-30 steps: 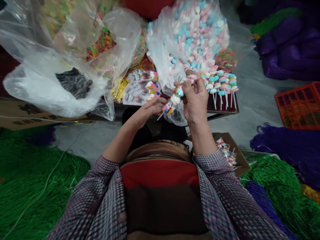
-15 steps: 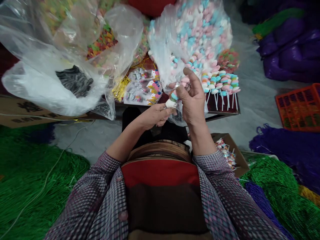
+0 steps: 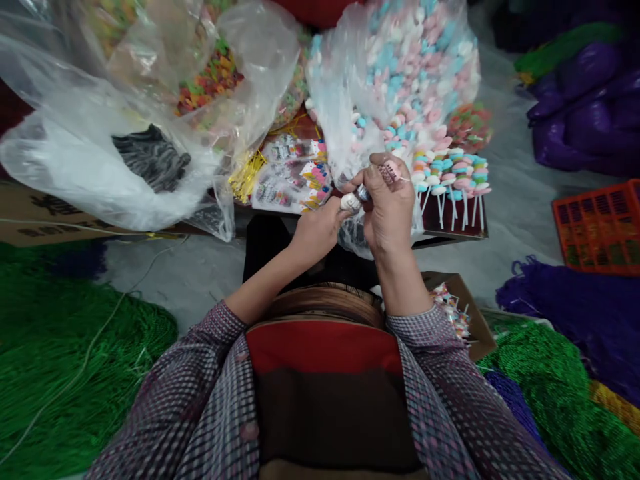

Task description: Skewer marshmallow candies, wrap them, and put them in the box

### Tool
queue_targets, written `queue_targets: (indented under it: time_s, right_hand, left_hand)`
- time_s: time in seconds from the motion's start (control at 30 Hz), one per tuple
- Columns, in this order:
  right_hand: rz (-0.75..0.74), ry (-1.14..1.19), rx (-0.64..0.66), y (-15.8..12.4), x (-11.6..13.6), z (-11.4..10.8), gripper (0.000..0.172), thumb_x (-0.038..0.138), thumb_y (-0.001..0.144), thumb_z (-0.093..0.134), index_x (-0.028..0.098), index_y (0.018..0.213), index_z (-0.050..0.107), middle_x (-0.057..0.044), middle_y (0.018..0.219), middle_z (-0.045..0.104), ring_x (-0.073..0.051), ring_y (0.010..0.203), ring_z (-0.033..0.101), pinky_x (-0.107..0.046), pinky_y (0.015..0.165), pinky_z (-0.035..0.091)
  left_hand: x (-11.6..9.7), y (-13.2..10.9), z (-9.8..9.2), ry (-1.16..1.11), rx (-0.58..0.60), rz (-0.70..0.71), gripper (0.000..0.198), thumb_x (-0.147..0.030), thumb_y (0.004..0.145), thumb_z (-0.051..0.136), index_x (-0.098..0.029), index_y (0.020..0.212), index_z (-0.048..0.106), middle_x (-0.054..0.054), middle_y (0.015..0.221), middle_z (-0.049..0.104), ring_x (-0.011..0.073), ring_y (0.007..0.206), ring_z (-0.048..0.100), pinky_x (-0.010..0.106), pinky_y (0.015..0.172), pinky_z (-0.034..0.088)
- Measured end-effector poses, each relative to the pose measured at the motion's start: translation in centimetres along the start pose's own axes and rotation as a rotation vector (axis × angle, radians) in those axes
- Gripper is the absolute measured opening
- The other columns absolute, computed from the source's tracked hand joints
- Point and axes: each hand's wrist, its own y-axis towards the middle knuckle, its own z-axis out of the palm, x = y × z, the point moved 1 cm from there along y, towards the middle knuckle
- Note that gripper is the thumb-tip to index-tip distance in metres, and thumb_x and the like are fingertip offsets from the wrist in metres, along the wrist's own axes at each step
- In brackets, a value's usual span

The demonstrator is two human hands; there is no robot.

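My left hand (image 3: 316,229) and my right hand (image 3: 389,203) meet in front of my chest over a small dark table (image 3: 453,225). Both are closed on one candy skewer (image 3: 356,199), a stick of pastel sweets inside a clear wrapper; the left fingertips pinch its white lower end, the right fingers curl round its upper part. Just beyond the right hand a row of finished skewers (image 3: 453,180) lies with white sticks pointing toward me. A big clear bag of pink, blue and white candies (image 3: 400,73) rises behind my hands.
A clear bag of orange and green sweets (image 3: 210,77) and a white plastic bag (image 3: 85,173) sit at the left. Printed wrappers (image 3: 293,180) and gold twist ties (image 3: 244,175) lie on the table. A cardboard box of wrapped skewers (image 3: 457,313), an orange crate (image 3: 597,227), and green and purple bead heaps surround me.
The skewer's coloured lower part and stick are now covered by my hands. My left hand has risen to meet the right, and the right fingers have curled shut round the top.
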Motion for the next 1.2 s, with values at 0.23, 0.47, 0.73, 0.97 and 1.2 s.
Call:
queue_targets:
  time_s: [0.23, 0.47, 0.73, 0.97, 1.2]
  right_hand:
    - [0.01, 0.086, 0.213, 0.5, 1.7, -1.6, 0.064, 0.077, 0.082, 0.064, 0.033, 0.128, 0.062, -0.006, 0.11, 0.077, -0.027, 0.112, 0.074, -0.05, 0.087, 0.065]
    - [0.002, 0.126, 0.083, 1.1, 0.0, 2.1, 0.048, 0.067, 0.088, 0.066, 0.03, 0.118, 0.064, -0.006, 0.112, 0.077, -0.023, 0.104, 0.075, -0.045, 0.089, 0.066]
    - [0.016, -0.046, 0.353, 6.7, -0.3, 6.3, 0.047, 0.065, 0.093, 0.059, 0.027, 0.118, 0.07, -0.005, 0.105, 0.077, -0.018, 0.091, 0.074, -0.037, 0.08, 0.063]
    - [-0.076, -0.692, 0.435, 10.9, -3.4, 15.3, 0.025, 0.026, 0.096, 0.053, 0.02, 0.097, 0.077, -0.009, 0.105, 0.078, -0.028, 0.11, 0.068, -0.044, 0.103, 0.052]
    - [-0.024, -0.933, 0.357, 10.7, -5.0, 17.8, 0.029, 0.021, 0.096, 0.049, 0.014, 0.108, 0.074, -0.019, 0.114, 0.072, -0.033, 0.111, 0.066, -0.049, 0.099, 0.051]
  left_hand:
    - [-0.6, -0.7, -1.4, -0.737, 0.519, -0.238, 0.046, -0.069, 0.093, 0.052, -0.023, 0.084, 0.05, -0.011, 0.055, 0.027, 0.006, 0.04, 0.02, 0.023, 0.042, 0.026]
    - [2.0, -0.4, -2.0, -0.102, -0.074, -0.098, 0.027, -0.045, 0.099, 0.056, -0.02, 0.088, 0.06, 0.0, 0.071, 0.057, 0.0136, 0.064, 0.052, 0.028, 0.063, 0.042]
    - [4.7, 0.1, -7.8, -0.574, -0.421, -0.154, 0.036, -0.057, 0.098, 0.054, -0.025, 0.083, 0.053, -0.006, 0.062, 0.039, 0.0075, 0.045, 0.026, 0.024, 0.042, 0.023]
    - [5.1, -0.1, -11.7, -0.701, -0.593, -0.184, 0.038, -0.056, 0.102, 0.048, -0.025, 0.081, 0.056, -0.008, 0.053, 0.028, 0.0071, 0.039, 0.019, 0.027, 0.038, 0.021]
    - [6.1, -0.6, -11.5, -0.882, -0.629, -0.209, 0.037, -0.055, 0.099, 0.055, -0.024, 0.079, 0.055, -0.01, 0.048, 0.028, 0.0053, 0.036, 0.018, 0.023, 0.036, 0.021]
